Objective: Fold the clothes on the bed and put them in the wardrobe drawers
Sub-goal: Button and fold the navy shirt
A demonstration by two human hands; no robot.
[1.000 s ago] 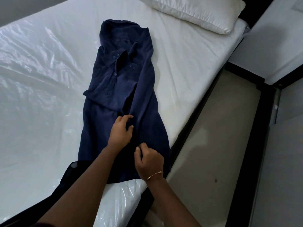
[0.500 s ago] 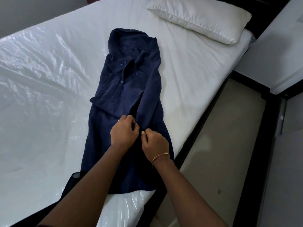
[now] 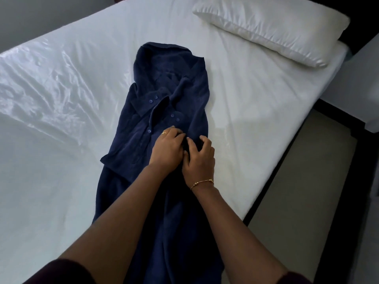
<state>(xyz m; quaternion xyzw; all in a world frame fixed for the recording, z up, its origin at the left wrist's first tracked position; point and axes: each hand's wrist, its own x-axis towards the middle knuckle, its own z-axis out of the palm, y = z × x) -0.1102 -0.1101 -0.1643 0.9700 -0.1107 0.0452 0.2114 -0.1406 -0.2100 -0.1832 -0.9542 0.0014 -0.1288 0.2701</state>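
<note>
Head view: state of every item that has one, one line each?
navy garment: lies lengthwise on the bed, sides folded inward, not yet folded into a compact stack.
left hand: fingers curled into the garment's fabric at its middle.
right hand: fingers curled on the same fabric, beside the left hand.
pillow: lies flat at the head of the bed, apart from the garment.
bed: white sheet, glossy wrinkles on its left side.

Your left hand [image 3: 167, 149] and right hand [image 3: 200, 158] sit side by side mid-shirt [image 3: 174, 103], fingers curled into the navy fabric (buttons just above). Shirt lies lengthwise on the white bed [image 3: 61, 140]; pillow [image 3: 272, 31] far right.
</note>
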